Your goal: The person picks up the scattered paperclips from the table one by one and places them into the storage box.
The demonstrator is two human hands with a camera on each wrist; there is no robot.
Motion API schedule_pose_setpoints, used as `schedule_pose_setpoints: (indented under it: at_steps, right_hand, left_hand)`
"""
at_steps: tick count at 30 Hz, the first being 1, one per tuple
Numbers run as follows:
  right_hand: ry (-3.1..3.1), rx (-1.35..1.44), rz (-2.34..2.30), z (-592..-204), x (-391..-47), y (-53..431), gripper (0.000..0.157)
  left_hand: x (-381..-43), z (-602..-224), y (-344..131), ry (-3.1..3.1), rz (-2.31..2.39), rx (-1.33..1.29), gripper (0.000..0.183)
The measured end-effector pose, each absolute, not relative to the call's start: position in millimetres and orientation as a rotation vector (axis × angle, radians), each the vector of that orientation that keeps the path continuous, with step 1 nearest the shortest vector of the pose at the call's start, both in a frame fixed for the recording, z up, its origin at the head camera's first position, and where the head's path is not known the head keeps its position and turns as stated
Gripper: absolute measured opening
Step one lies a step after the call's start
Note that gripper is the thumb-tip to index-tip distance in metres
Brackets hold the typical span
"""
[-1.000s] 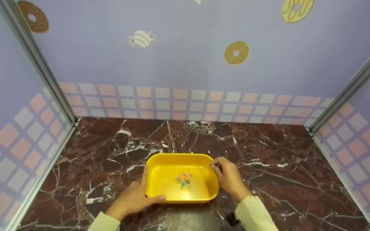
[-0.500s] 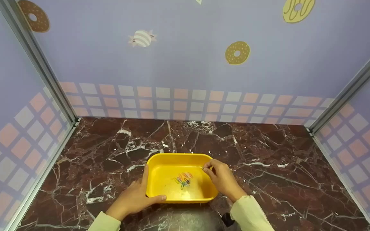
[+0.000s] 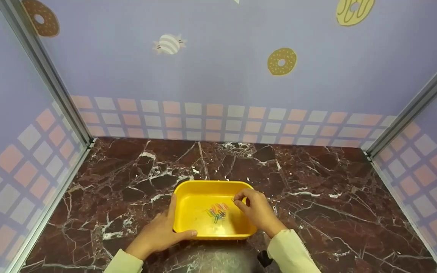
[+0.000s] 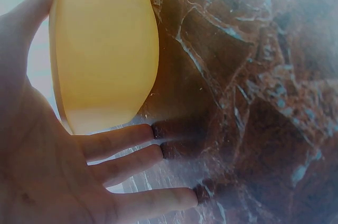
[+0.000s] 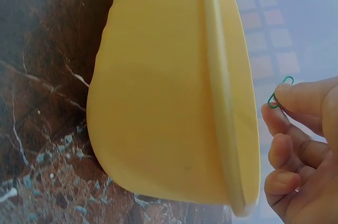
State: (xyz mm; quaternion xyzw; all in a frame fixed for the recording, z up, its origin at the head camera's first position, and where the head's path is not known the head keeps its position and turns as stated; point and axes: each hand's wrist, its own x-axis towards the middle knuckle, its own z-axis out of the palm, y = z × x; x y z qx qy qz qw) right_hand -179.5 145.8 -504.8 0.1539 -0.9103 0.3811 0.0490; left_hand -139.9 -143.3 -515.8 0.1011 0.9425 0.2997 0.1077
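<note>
A yellow plastic tub (image 3: 190,212) stands on the table, with a small heap of coloured paper clips (image 3: 217,212) on its floor. My left hand (image 3: 159,233) rests against the tub's near left corner, thumb along the front rim and index finger up the left side. Other left fingers (image 4: 127,145) stretch out straight, tips at the tabletop in the left wrist view. Above the tub's right part, my right hand (image 3: 258,210) pinches a green paper clip (image 5: 273,98) between thumb and index finger; the remaining fingers curl loosely.
Dark red marbled tabletop (image 3: 328,212) surrounds the tub. Lilac panels with printed sweets and checks (image 3: 218,76) enclose the back and both sides. A small black object (image 3: 264,258) shows beside the right sleeve.
My right hand has moved left from the tub's right rim to over its inside, carrying the paper clip. My left hand stays at the corner; the heap looks the same.
</note>
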Motion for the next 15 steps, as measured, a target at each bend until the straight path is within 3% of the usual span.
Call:
schedule_pose_setpoints:
  at_steps: [15]
  right_hand:
    - [-2.793, 0.463, 1.19, -508, -185, 133, 0.005]
  left_hand:
    - [-140, -516, -144, 2.773, 0.894, 0.28, 0.129]
